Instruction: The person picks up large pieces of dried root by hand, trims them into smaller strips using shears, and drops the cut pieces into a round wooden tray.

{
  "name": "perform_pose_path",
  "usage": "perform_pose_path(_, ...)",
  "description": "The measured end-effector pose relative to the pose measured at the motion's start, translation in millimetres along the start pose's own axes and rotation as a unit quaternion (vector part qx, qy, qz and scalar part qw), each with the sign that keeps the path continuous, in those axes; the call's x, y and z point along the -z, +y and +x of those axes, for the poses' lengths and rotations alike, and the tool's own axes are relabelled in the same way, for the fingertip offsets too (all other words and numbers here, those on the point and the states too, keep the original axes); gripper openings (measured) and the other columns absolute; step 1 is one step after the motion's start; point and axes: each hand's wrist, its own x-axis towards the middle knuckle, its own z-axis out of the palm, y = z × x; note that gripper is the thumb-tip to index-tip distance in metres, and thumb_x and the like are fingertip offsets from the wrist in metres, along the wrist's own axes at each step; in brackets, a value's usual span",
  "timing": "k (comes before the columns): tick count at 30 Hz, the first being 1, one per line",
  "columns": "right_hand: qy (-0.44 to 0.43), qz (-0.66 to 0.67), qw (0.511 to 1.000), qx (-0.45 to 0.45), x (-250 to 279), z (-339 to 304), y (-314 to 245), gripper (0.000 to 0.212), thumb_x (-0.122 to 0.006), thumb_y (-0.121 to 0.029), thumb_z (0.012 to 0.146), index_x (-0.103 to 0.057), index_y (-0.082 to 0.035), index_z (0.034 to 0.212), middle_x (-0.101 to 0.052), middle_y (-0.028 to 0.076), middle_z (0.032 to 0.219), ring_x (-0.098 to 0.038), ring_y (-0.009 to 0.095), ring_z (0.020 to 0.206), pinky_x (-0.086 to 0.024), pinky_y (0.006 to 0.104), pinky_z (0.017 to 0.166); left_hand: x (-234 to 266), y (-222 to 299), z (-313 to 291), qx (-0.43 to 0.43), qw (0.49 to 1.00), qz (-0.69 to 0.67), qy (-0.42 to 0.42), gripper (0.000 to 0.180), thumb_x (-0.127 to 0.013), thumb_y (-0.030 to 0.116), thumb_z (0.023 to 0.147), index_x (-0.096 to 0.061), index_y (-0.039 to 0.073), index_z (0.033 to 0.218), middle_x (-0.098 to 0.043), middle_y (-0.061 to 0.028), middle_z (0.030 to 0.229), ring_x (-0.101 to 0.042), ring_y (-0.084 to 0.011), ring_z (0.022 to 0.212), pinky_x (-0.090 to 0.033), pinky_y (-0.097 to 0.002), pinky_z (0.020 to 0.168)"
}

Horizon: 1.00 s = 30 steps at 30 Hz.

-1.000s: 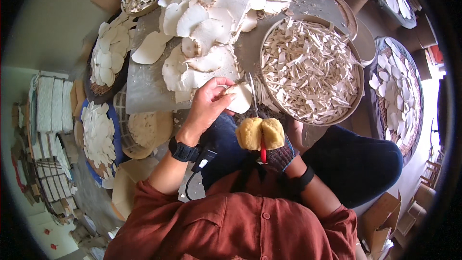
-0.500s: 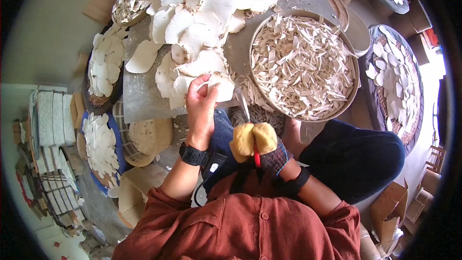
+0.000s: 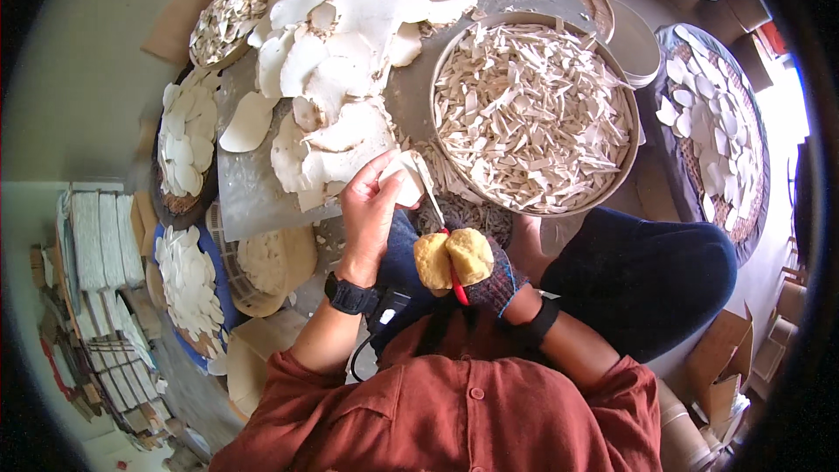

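Observation:
My left hand (image 3: 367,214) is closed, pinching a thin white slice (image 3: 404,185) between thumb and fingers. My right hand (image 3: 496,278), in a dark knitted glove, grips red-handled scissors (image 3: 436,207). Thick yellow padding (image 3: 454,258) wraps the scissors' handles and hides part of the fingers. The blades lie at the slice's right edge, where a narrow strip (image 3: 424,173) stands along the cut. Just beyond my left hand, a heap of broad white slices (image 3: 336,65) with browned rims covers the table.
A round tray (image 3: 535,118) full of cut white strips stands to the right. Loose dark trimmings (image 3: 476,217) lie below it. More slices rest on round racks at the left (image 3: 185,275) and right (image 3: 712,131). An open cardboard box (image 3: 721,363) stands at lower right.
The scissors have moved up and left onto the slice's edge, and a strip now stands off it. The slice has come down slightly toward me. The whole view has shifted a little.

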Motion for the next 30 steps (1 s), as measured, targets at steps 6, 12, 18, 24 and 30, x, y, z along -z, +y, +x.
perform_pose_path(6, -0.021, 0.033, 0.998, -0.057, 5.5, -1.7, -1.7, 0.029, -0.052, -0.016, 0.088, -0.052, -0.001, 0.112, -0.057, 0.009, 0.11, -0.056, 0.016, 0.099, -0.043, 0.0282, 0.088, -2.5, 1.9, 0.2, 0.017, 1.0, -0.025, -0.005, 0.031, -0.052, 0.0, 0.082, -0.047, -0.005, 0.112, -0.06, -0.0119, 0.094, -0.061, -0.0154, 0.072, -0.055, -0.0291, 0.056)
perform_pose_path(12, -0.022, 0.127, 0.991, 0.043, -5.5, 4.2, -7.7, 0.032, -0.061, -0.019, 0.078, -0.056, -0.008, 0.107, -0.061, 0.009, 0.1, -0.058, 0.023, 0.093, -0.045, 0.032, 0.082, 10.7, 6.4, 0.0, -0.016, 0.999, 0.012, -0.027, 0.019, -0.052, -0.001, 0.082, -0.042, 0.001, 0.097, -0.059, -0.0096, 0.083, -0.059, -0.0132, 0.067, -0.053, -0.0265, 0.053)
perform_pose_path(18, -0.107, 0.176, 0.979, -0.016, -0.8, 2.1, -0.5, 0.03, -0.054, -0.017, 0.083, -0.052, -0.005, 0.11, -0.058, 0.01, 0.106, -0.056, 0.02, 0.097, -0.044, 0.0314, 0.086, 29.5, 13.9, -10.0, -0.004, 0.996, 0.043, -0.075, 0.016, -0.053, 0.0, 0.081, -0.045, 0.001, 0.095, -0.059, -0.0074, 0.082, -0.057, -0.0106, 0.064, -0.05, -0.0235, 0.051)
perform_pose_path(24, -0.088, -0.102, 0.99, 0.043, -3.9, 0.0, -18.7, 0.021, -0.048, -0.014, 0.087, -0.055, -0.002, 0.102, -0.06, 0.01, 0.103, -0.057, 0.02, 0.096, -0.045, 0.032, 0.082, 160.3, 79.9, -37.4, -0.042, 0.924, 0.367, 0.104, 0.022, -0.054, 0.0, 0.078, -0.056, 0.002, 0.099, -0.06, -0.0048, 0.082, -0.057, -0.0132, 0.074, -0.049, -0.0255, 0.064)
perform_pose_path(30, -0.115, -0.182, 0.976, 0.044, -6.8, 3.8, -2.4, 0.027, -0.048, -0.009, 0.087, -0.048, 0.0, 0.112, -0.056, 0.009, 0.104, -0.055, 0.017, 0.096, -0.042, 0.0293, 0.088, 174.3, 115.4, -5.2, -0.205, 0.836, 0.486, 0.152, 0.03, -0.062, 0.005, 0.075, -0.058, 0.0, 0.104, -0.059, -0.0094, 0.095, -0.056, -0.0164, 0.087, -0.044, -0.0278, 0.077)
